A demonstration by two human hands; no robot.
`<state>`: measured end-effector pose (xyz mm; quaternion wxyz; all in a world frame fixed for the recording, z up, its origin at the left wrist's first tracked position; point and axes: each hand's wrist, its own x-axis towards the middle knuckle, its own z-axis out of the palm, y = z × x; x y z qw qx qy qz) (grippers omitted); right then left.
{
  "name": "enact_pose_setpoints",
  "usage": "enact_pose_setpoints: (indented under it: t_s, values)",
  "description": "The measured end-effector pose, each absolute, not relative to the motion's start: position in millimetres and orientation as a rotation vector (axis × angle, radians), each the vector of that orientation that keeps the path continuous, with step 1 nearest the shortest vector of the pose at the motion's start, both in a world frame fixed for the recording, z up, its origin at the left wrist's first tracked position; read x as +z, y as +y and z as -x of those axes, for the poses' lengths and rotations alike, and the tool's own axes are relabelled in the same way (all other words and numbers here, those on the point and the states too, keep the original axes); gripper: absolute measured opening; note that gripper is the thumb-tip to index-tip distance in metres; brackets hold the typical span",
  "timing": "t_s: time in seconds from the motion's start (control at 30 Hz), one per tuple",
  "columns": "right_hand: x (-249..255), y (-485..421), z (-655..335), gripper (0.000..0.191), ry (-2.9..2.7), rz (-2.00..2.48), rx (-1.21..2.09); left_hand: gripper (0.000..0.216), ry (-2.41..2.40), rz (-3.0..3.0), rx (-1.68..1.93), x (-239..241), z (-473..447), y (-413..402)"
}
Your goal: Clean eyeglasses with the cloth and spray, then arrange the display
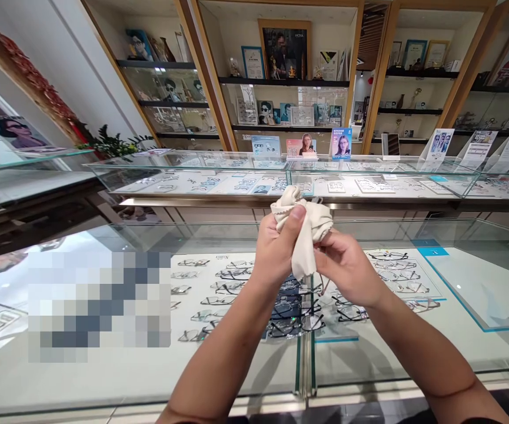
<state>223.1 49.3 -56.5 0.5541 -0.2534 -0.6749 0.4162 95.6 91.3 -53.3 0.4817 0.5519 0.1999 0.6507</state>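
Note:
My left hand (276,247) is closed on a cream cleaning cloth (303,235), its thumb pressing the bunched fabric from the front. My right hand (346,265) is closed too, pinching the cloth's lower right side. A thin reddish spectacle frame (320,282) peeks out under the cloth between both hands; most of it is hidden by the fabric. Both hands hover above a glass display counter (236,377) filled with rows of spectacles (232,274).
A second glass counter (280,176) with more spectacles runs across behind. Wall shelves (280,82) hold framed pictures, certificates and small signs. A potted plant (113,144) stands at the left. A pixelated patch covers part of the near counter's left side.

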Motion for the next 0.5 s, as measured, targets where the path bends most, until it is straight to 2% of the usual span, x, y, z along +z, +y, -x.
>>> enact_pose_setpoints:
  t_s: [0.2,0.33,0.5]
  values:
    - [-54,52,-237,0.043,-1.518,0.587,1.012,0.06,0.478,-1.279,1.547,-51,-91,99]
    - [-50,50,-252,0.034,-1.45,0.59,0.861,0.061,0.578,-1.394,1.433,-51,-82,102]
    - [-46,45,-261,0.032,-1.434,0.606,0.684,0.044,0.607,-1.677,1.316,-50,-81,98]
